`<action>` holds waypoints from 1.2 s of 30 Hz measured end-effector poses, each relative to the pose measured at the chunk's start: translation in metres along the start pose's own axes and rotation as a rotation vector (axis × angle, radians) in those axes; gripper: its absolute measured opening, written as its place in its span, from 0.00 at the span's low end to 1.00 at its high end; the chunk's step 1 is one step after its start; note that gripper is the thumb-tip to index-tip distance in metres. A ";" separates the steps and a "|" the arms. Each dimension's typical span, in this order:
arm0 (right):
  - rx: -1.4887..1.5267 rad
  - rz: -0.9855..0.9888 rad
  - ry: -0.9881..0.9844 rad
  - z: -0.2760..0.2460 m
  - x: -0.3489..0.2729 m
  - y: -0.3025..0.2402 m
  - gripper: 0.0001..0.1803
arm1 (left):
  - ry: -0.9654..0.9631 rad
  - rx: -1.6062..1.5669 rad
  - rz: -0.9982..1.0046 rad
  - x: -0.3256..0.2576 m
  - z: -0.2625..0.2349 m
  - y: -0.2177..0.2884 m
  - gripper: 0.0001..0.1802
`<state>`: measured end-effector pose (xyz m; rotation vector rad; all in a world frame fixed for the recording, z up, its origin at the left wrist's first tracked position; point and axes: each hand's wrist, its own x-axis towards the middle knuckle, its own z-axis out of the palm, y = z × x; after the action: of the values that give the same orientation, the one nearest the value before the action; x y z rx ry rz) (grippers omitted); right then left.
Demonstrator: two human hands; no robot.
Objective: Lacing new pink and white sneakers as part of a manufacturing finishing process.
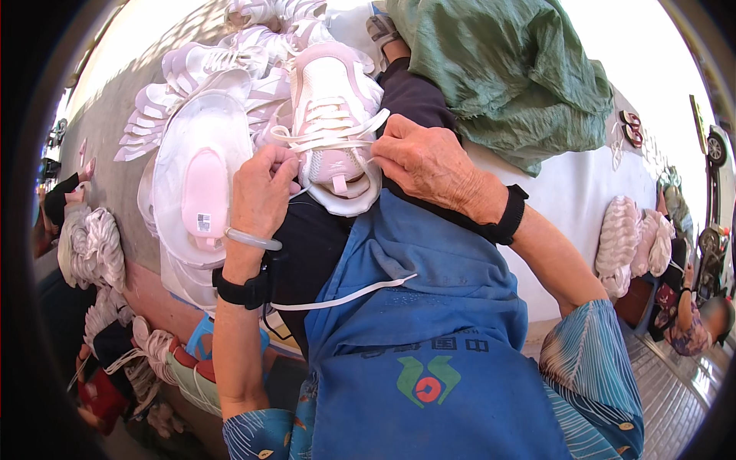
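The two hands are held apart, the white lace (330, 141) being pinched by the left hand (262, 188) at 9 o'clock and the right hand (428, 165) at 3 o'clock of the pink-and-white shoe (333, 162), whose heel is turned toward the blue apron (418, 322). Uneven tension could be caused by an unequal pull; the shoe could be tipped likewise. At 6 o'clock, a loose white strand (345, 297) could be snagged. Leftward room is restricted by the pink insole (203, 184) at 8 and piled shoes (203, 65) at 10; green cloth (498, 69) is noted at 2.
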<state>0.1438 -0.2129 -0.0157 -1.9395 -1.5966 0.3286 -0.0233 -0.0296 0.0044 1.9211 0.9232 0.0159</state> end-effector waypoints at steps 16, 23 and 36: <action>-0.017 0.056 0.038 0.014 0.006 0.005 0.06 | 0.369 0.479 0.540 -0.029 0.026 -0.006 0.18; -0.025 0.060 0.017 0.015 0.007 0.003 0.06 | 0.389 0.593 0.470 -0.024 0.028 -0.008 0.18; -0.100 0.018 -0.033 0.016 0.018 -0.009 0.06 | 0.291 0.292 0.341 -0.008 0.025 -0.015 0.07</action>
<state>0.1318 -0.1905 -0.0200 -2.0343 -1.6463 0.2945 -0.0287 -0.0503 -0.0178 2.3749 0.8055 0.3898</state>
